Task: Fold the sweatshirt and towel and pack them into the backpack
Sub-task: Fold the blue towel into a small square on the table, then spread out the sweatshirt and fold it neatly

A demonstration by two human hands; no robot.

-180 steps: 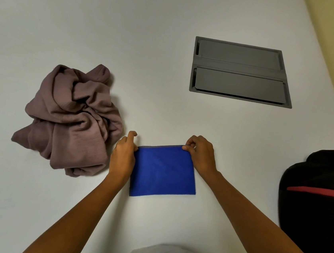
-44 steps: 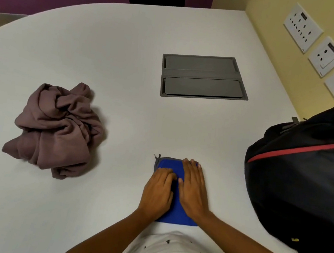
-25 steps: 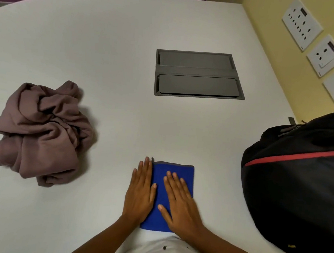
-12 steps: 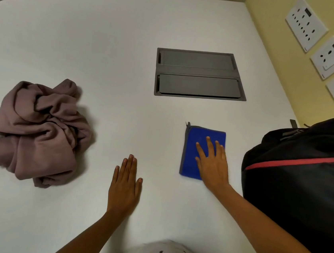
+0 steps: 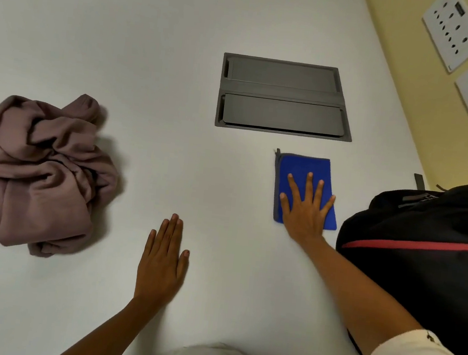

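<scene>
Beside the backpack (image 5: pixel 422 257) on the worktop (image 5: pixel 155 37), the folded towel (image 5: pixel 304 167) now lies slid aside under the flat, open right hand (image 5: pixel 306 212), while the left hand (image 5: pixel 163 265) has come off it, fingers spread, toward the crumpled sweatshirt (image 5: pixel 35 172), likely next.

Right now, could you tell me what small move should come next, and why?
Probably reach the left hand to the sweatshirt: it lies crumpled, while the towel is already folded under the flat right hand beside the backpack.
</scene>
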